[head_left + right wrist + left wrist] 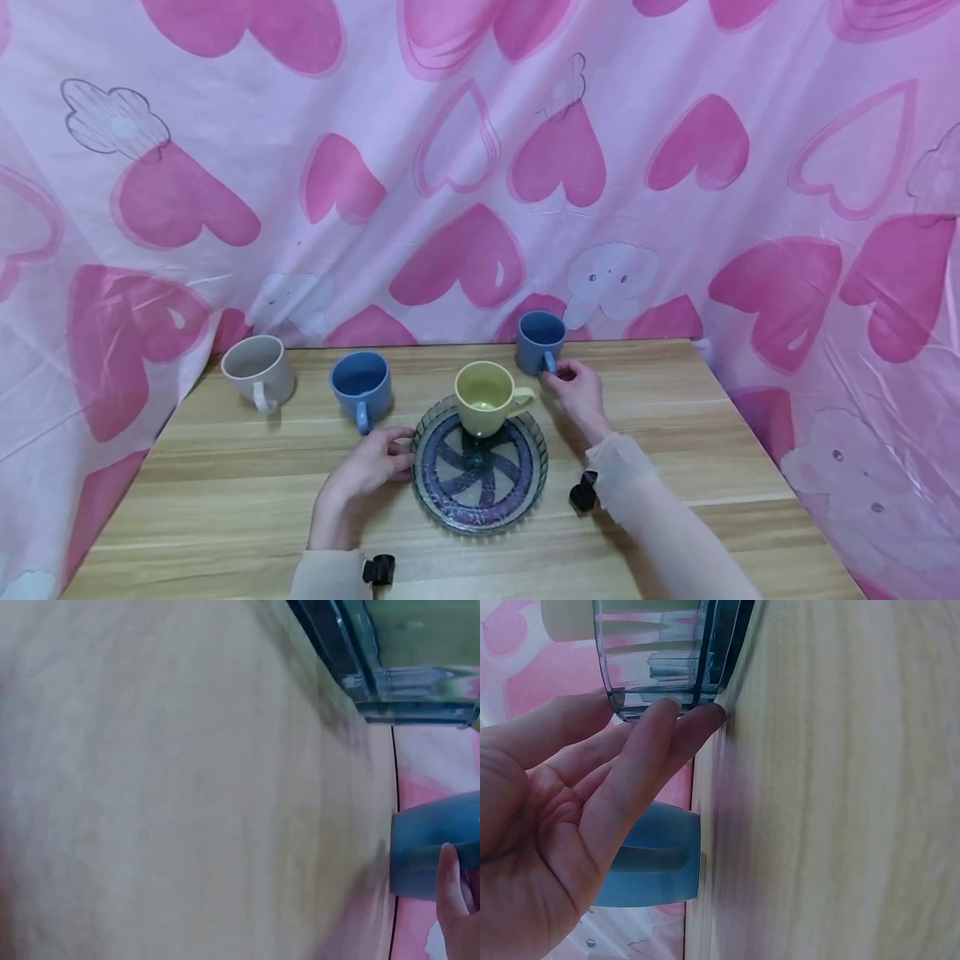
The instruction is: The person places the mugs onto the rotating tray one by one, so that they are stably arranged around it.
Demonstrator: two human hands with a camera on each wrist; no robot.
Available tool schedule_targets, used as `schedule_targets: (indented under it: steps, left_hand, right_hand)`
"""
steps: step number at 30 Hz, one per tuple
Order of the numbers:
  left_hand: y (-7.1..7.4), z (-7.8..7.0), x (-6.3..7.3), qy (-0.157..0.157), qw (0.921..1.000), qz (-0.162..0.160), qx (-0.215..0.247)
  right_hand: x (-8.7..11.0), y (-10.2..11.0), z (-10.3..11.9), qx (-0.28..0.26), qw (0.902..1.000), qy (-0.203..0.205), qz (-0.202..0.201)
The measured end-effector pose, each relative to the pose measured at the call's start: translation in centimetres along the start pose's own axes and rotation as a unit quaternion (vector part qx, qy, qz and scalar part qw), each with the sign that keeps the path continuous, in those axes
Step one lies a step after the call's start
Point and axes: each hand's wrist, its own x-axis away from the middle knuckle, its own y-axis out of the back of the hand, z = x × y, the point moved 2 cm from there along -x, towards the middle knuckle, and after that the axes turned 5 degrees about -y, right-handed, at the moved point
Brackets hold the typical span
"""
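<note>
My right hand (577,396) pinches the handle of a blue mug (536,346) at the table's back edge, right of the middle. In the right wrist view, the thumb lies along the handle of that mug (416,855). With extended fingers, my left hand (367,467) touches the left side of a round, ribbed glass plate (420,500). The left wrist view has its fingertips (664,712) against the plate's clear wall (641,694). Toward the plate's back stands a yellow mug (480,400), upright, handle to the right.
A second blue mug (360,383) stands behind my left hand, its handle facing me. Farther left is a grey mug (258,371). A pink heart-patterned cloth (465,258) hangs behind the wooden table (240,500) and along its sides.
</note>
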Motion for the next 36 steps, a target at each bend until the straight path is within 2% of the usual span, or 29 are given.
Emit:
schedule_targets:
  steps: [7,14,17,26,36]
  left_hand:
    - [0.1,0.0,-0.1,0.006,0.9999,-0.006,-0.011]
    - [0.0,0.0,-0.1,-0.007,0.9962,-0.035,-0.08]
    - [0.0,0.1,-0.1,-0.005,0.9953,-0.039,-0.088]
    - [0.0,0.1,0.0,-0.017,0.9971,-0.019,-0.072]
    - [0.2,0.5,-0.3,0.001,0.9973,-0.016,-0.071]
  right_hand:
    - [0.3,-0.4,1.1,0.029,0.9988,0.008,-0.039]
    - [0.3,0.0,1.2,0.019,0.9992,-0.011,-0.034]
    - [0.3,0.3,1.3,0.019,0.9992,-0.018,-0.032]
    - [-0.1,1.9,1.3,0.034,0.9977,-0.028,-0.052]
    - [-0.5,2.4,1.0,0.018,0.9986,-0.013,-0.048]
